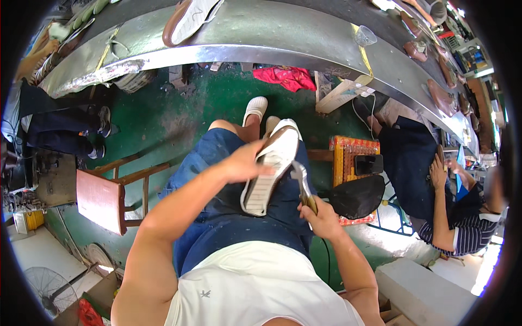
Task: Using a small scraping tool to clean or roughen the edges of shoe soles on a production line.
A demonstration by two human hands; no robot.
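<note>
An unfinished shoe (280, 151), white on its upturned underside with brown along its edge, lies over my lap with its toe pointing away from me. My left hand (244, 163) grips it around the middle from the left, slightly blurred. Just right of the shoe, my right hand (322, 218) is closed around the handles of metal pincers (302, 182). Their head points up and away, close to the shoe's side; whether it touches the shoe I cannot tell.
A metal-edged bench (261, 57) curves across the front, bearing another shoe (187, 24) and a clear cup (366, 36). At right are a beaded seat (342, 157) with a phone (369, 164) and a seated co-worker (457, 217). A wooden stool (100, 198) stands left.
</note>
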